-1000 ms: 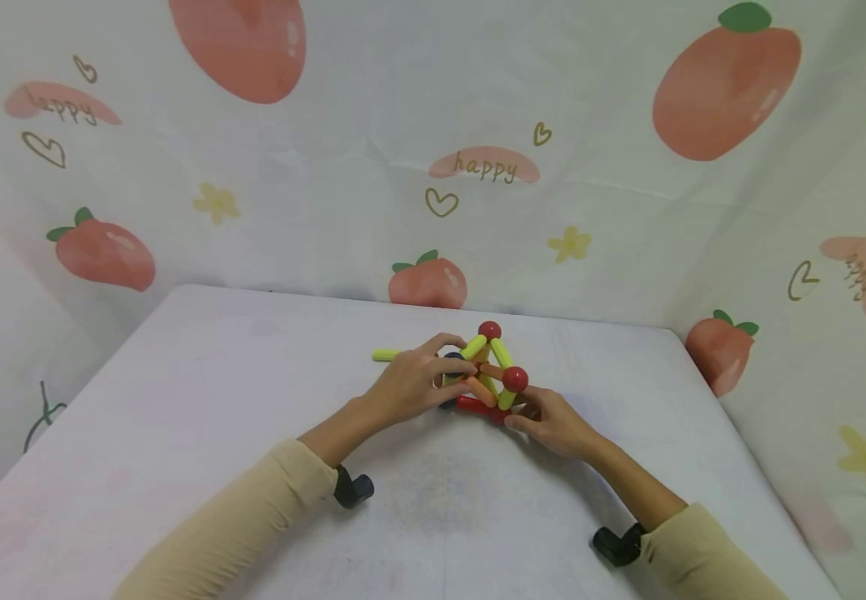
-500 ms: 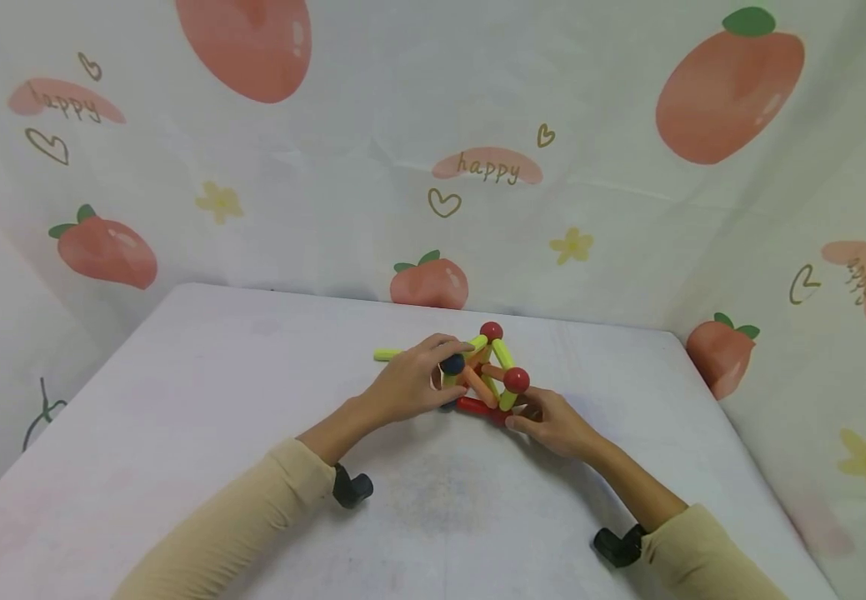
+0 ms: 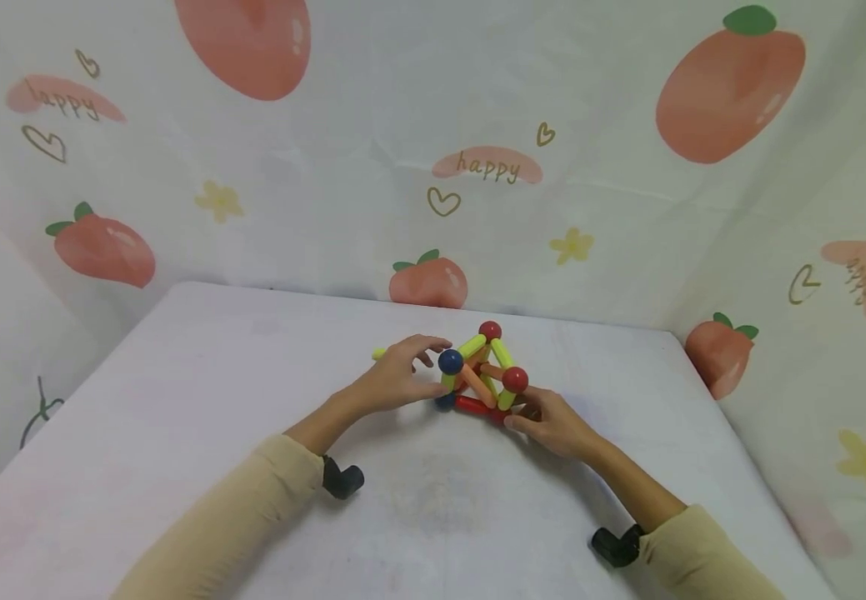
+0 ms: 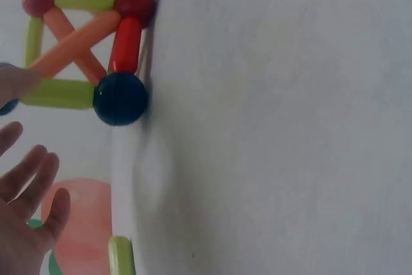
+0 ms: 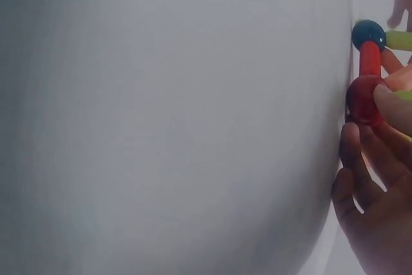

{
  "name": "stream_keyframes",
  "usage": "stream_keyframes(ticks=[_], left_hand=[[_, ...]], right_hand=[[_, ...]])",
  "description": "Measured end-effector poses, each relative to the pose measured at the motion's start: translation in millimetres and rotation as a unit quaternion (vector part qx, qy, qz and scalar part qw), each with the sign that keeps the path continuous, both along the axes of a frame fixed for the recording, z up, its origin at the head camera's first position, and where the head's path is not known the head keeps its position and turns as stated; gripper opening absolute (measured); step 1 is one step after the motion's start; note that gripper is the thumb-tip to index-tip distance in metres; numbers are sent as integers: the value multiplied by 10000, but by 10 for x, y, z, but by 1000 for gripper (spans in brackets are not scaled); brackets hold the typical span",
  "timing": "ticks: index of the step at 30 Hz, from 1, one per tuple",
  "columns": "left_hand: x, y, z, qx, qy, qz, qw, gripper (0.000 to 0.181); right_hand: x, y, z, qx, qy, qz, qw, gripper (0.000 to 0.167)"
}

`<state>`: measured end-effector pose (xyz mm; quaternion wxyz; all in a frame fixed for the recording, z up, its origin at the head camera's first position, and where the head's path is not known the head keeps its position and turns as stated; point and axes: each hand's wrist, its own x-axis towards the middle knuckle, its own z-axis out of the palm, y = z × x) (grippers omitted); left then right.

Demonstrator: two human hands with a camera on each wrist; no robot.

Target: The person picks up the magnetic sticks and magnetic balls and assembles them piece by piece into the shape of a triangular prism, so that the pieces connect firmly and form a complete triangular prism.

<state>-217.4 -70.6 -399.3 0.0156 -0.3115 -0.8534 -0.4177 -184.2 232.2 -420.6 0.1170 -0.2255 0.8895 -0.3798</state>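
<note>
A frame of coloured rods and balls, likely magnetic, stands on the table. It has an upper blue ball (image 3: 451, 362), a lower blue ball (image 4: 121, 98), a top red ball (image 3: 489, 332) and a near-right red ball (image 3: 515, 380). Orange rods (image 3: 480, 387) cross its inside. My left hand (image 3: 395, 382) is beside its left side with fingers spread; the thumb is at the upper blue ball, whether touching I cannot tell. My right hand (image 3: 558, 423) pinches the lower red ball (image 5: 365, 100), which joins a red rod (image 3: 472, 405) at the base.
One loose yellow-green rod (image 4: 121, 256) lies behind my left hand, mostly hidden in the head view. The white table (image 3: 252, 367) meets a fruit-print cloth (image 3: 357, 167) at its back edge. A dark cord (image 3: 41, 408) shows at the far left.
My left hand has let go of the upper blue ball and drawn back to the left with its fingers opened. More of the frame shows. The right hand has stayed in place.
</note>
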Motion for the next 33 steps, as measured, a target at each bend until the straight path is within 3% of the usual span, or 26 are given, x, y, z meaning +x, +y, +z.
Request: stream_keyframes(ticks=[5,11,15,25,30,33], left_hand=[[-99,-116,-38,-182,43,427,9989,57],[-213,-285,-112,-503,-378,1065,9923,51],[-264,-338,-134,-625,-563,1255,9885,44],[-350,-398,-191,-1160,-523,1492,9806,38],[-332,-422,-167,-569,-259,1518,9864,42],[-279,-341,-41,146,150,1338,9908,44]], right_hand=[[-4,-23,9,5,-19,-11,10000,41],[-5,-19,30,58,-59,-47,10000,40],[-6,-27,34,48,-99,-74,9999,42],[-3,-34,24,28,-58,-70,10000,43],[-3,-29,15,-7,-65,-82,9999,43],[-3,-26,14,-7,-97,-117,9999,45]])
